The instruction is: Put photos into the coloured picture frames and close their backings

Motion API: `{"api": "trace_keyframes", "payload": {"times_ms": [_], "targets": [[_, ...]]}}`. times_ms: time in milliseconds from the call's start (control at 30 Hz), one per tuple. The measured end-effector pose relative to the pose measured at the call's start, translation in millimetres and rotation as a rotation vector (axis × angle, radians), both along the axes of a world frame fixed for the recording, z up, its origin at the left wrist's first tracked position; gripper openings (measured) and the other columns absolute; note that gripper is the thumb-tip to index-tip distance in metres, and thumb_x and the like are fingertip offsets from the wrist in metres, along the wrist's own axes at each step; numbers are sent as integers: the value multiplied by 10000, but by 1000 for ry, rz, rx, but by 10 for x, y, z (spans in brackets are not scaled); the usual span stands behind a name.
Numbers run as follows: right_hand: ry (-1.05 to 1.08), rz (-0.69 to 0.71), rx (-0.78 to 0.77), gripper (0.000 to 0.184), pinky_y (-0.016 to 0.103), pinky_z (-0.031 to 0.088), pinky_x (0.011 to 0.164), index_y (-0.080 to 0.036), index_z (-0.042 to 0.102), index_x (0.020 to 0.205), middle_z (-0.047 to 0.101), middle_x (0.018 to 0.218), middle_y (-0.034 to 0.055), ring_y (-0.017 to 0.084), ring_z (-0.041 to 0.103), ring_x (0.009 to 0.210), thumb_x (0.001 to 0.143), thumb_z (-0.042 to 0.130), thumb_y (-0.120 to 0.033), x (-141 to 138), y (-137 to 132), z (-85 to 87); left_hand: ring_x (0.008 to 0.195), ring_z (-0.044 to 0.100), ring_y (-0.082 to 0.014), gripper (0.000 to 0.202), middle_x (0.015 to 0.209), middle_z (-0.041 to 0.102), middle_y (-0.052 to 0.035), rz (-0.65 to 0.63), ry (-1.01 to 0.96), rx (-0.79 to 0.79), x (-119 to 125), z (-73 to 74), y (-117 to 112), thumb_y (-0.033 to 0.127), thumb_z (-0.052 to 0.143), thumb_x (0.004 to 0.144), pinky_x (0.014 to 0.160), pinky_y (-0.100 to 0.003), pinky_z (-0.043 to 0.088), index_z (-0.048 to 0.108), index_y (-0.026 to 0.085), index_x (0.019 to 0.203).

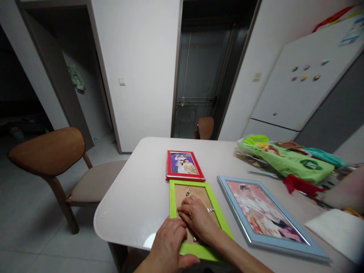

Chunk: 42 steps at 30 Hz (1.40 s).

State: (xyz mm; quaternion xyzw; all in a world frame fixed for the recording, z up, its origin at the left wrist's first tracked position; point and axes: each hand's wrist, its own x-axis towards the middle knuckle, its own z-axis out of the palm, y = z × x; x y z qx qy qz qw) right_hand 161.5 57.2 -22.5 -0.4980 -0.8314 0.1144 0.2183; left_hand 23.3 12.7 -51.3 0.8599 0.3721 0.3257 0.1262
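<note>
A light green picture frame (173, 197) lies face down on the table, showing its brown backing board (182, 188). Small metal clips sit around the board, one on the right side (210, 209); a metal hanger (188, 193) is near the top. My left hand (168, 242) grips the frame's lower left edge, thumb along the bottom rail. Reaching across the board, my right hand (197, 216) has its fingers bunched and pressed at the left inner edge; the fingertips hide what they touch. A red picture frame (168, 167) with a photo touches the green one's far end.
To the right lies a larger light blue picture frame (239, 216), photo up. Behind it are a green package (295, 161), a red object (303, 185) and a white sheet (338, 231). A wooden chair (51, 151) stands left of the white table (127, 197).
</note>
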Motion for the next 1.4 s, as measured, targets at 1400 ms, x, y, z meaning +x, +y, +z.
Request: {"api": "trace_keyframes", "payload": {"times_ms": [1400], "targets": [[-22,282,19,331,402,310,899,-287,587,957,491,1076,46,205,399,1044,709,437,-128,513,-616,160,885,523,-216,360,979,577,-74,-14,102,-84,-106,123,-13,473,654,581,801,-387,415,522,173,730]]}}
